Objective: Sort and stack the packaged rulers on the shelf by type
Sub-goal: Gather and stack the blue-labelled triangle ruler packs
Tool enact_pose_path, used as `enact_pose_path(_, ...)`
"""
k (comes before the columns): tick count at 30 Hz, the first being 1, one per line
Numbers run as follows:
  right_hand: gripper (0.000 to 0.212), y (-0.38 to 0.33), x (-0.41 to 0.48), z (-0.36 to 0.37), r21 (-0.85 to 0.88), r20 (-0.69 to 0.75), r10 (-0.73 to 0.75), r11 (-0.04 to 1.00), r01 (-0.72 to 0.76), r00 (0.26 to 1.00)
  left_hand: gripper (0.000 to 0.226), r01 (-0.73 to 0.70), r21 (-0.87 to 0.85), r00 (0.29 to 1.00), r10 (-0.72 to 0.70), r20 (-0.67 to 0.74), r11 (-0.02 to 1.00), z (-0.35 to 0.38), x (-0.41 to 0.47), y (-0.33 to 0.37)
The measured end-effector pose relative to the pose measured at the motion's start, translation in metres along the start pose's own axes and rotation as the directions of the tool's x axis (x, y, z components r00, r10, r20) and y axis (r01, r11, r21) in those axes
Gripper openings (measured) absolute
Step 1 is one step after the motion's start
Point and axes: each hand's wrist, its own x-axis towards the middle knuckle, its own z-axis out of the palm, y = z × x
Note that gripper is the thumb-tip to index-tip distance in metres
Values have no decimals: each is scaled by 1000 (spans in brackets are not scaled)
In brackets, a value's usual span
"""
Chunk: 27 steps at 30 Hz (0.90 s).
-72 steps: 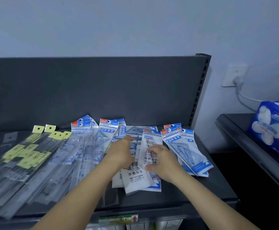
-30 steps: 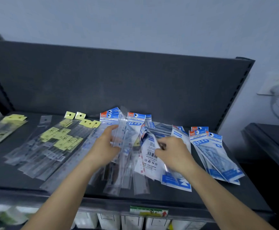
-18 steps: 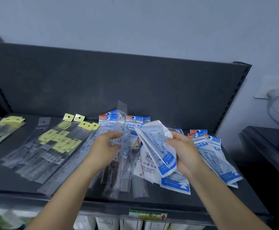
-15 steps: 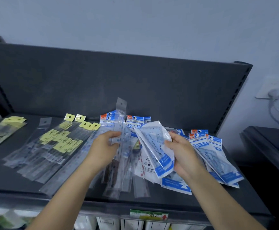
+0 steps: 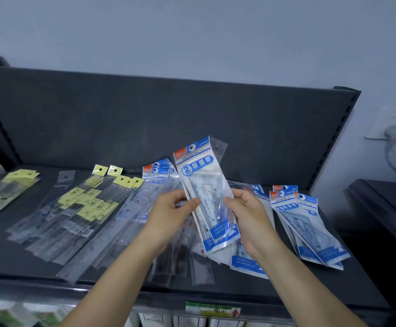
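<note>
Both hands hold a blue-and-white set-square packet [image 5: 202, 185] upright above the dark shelf [image 5: 15, 260]. My left hand [image 5: 171, 213] pinches its left edge and my right hand [image 5: 251, 215] grips its right edge; further packets sit behind it in the same grip. A clear ruler sleeve [image 5: 218, 147] pokes up behind. A stack of like set-square packets [image 5: 307, 223] lies at the right. Clear long ruler sleeves with yellow labels [image 5: 83, 208] lie at the left, and loose mixed packets [image 5: 180, 260] lie under my hands.
More yellow-tagged packs [image 5: 6, 190] lie at the far left. The shelf's dark back panel [image 5: 145, 119] rises behind. A lower side shelf [image 5: 385, 208] stands at the right, with a wall socket and cable [image 5: 390, 135] above it. Price tags [image 5: 213, 310] line the front edge.
The set-square packets in my right hand were turned face up and raised upright. My left hand came over and now pinches their left edge; the clear sleeve sits behind them.
</note>
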Motion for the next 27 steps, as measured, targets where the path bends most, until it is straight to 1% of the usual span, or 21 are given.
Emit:
enact_pose_path(3,14,2,2,-10,-104,-45,-24,994,20,999,8,-8,30,999,9,-41,1000,1,4,-1)
enact_pose_path(5,12,1,3,-16,-169,-58,-35,985,25,998,7,-23,16,998,23,-52,1000,3,6,-1)
enact_pose_path(7,9,-2,6,-24,-180,-94,-71,982,53,993,10,-32,-12,998,32,-63,999,7,8,0)
enact_pose_path(9,10,-8,10,-37,-137,-162,-76,989,53,984,11,-17,-61,996,11,-87,998,8,11,1)
enact_pose_path(11,13,-17,15,-53,3,-194,6,1000,-5,981,9,2,-88,995,-10,-96,996,9,13,3)
enact_pose_path(13,15,-27,17,-65,162,-145,110,983,-86,983,9,2,-97,996,-11,-89,995,12,16,4)
enact_pose_path(15,22,-31,16,-71,211,-70,163,967,-145,984,10,-3,-104,997,-5,-78,995,17,17,5)
enact_pose_path(17,25,-30,12,-68,193,-6,170,967,-166,985,10,-6,-110,999,1,-51,994,28,19,7)
enact_pose_path(19,15,-28,6,-63,81,0,141,987,-140,990,10,-12,-119,1000,10,-13,993,42,19,10)
enact_pose_path(21,10,-26,2,-62,-41,-81,84,995,-88,993,15,-19,-135,999,24,36,991,57,20,14)
enact_pose_path(22,9,-27,1,-66,-66,-121,52,996,-60,991,17,-21,-136,997,31,70,990,63,20,16)
enact_pose_path(25,9,-35,2,-87,-6,-219,16,1000,-18,976,21,-39,-72,987,50,155,997,75,22,16)
enact_pose_path(27,13,-45,4,-108,7,-317,-12,1000,15,948,26,-63,17,988,60,143,998,78,25,11)
